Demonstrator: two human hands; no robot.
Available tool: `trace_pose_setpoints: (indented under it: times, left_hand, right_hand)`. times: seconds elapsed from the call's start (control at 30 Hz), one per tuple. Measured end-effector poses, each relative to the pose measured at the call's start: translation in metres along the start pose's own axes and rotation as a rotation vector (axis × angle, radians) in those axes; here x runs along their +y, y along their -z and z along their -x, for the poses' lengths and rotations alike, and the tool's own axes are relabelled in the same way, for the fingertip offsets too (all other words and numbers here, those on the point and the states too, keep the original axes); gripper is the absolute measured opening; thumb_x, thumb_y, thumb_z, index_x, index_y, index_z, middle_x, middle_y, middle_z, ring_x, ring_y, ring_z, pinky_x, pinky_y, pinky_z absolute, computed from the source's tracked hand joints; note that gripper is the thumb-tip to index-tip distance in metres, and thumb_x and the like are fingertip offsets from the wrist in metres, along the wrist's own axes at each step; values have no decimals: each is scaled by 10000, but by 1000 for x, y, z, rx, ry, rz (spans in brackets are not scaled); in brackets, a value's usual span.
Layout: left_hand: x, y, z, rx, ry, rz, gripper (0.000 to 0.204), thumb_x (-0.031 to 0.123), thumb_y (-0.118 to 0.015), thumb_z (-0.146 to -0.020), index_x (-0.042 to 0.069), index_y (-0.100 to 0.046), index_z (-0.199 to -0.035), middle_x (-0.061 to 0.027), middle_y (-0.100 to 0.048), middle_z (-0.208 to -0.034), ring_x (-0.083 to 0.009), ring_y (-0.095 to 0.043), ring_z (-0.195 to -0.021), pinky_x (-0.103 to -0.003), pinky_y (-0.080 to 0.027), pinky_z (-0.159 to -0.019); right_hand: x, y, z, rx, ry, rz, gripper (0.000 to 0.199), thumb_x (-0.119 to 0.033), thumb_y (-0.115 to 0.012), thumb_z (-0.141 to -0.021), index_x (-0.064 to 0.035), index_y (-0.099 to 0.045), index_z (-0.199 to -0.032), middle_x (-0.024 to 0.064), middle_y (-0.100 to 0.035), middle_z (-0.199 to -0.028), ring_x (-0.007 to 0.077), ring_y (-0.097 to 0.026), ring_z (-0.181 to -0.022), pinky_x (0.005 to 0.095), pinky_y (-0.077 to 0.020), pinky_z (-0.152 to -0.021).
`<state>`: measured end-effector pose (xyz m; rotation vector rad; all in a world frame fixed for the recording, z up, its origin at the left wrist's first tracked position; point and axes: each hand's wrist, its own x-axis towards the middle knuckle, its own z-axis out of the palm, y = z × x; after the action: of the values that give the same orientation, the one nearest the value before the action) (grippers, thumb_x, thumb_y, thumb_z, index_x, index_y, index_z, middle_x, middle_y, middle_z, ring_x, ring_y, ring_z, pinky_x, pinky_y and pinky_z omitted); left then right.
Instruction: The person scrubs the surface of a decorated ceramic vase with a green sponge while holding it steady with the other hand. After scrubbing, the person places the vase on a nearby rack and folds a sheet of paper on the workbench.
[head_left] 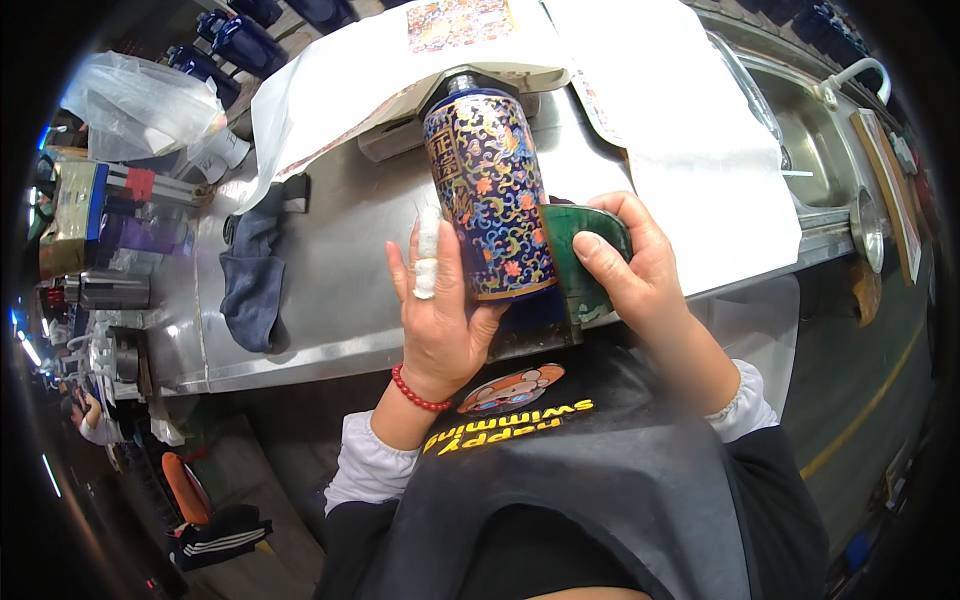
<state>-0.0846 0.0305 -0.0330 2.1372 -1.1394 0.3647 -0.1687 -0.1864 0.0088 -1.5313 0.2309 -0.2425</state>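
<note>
A dark blue bottle (490,190) covered in a colourful floral pattern with gold edging lies in front of me, its neck pointing away. My left hand (440,310) rests along its left side, fingers stretched out and the thumb near the base. One finger is wrapped in white tape, and a red bead bracelet circles the wrist. In my right hand (640,260) is a flat green scraper (583,262), pinched between thumb and fingers. Its straight edge presses against the bottle's right side. What supports the bottle underneath is mostly hidden.
White sheets (690,120) printed with patterns cover much of the metal table (330,240). A dark grey cloth (253,270) lies at left. Beyond it are a plastic bag (140,105) and blue bottles (245,45). A sink (810,125) with a white tap is at far right.
</note>
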Motion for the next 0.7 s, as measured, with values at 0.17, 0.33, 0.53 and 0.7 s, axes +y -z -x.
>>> trace_pose_setpoints:
  times: [0.17,0.33,0.53,0.7]
  left_hand:
    - [12,3,10,10,-166,-155,664,441,-623,-969,21,-504,-1469,-218,-548,-1443,-462,-378,-1437,-659,-72,-1200]
    - [20,10,2,-74,-243,-249,491,396,-661,-945,133,-643,-1360,-188,-580,-1421,-430,-394,-1437,-637,-42,-1216]
    - [25,13,-5,-78,-241,-217,436,374,-698,-896,214,-694,-1302,-109,-606,-1399,-383,-342,-1463,-621,-29,-1229]
    - [26,12,-6,-13,-248,-332,372,350,-710,-874,265,-725,-1236,-91,-587,-1402,-362,-338,-1429,-617,-41,-1229]
  right_hand:
    - [13,2,-2,16,60,46,211,-154,-636,-987,-8,-580,-1128,57,-671,-974,94,-606,-883,259,-510,-776]
    - [12,2,-2,16,37,21,213,-153,-641,-978,3,-600,-1119,79,-683,-960,114,-621,-871,280,-525,-765]
    - [12,5,-2,9,46,23,205,-150,-640,-981,-2,-598,-1117,71,-679,-954,103,-616,-862,277,-524,-754]
    - [17,9,1,20,-41,-194,197,-160,-639,-990,-11,-595,-1110,47,-675,-964,85,-609,-869,260,-519,-746]
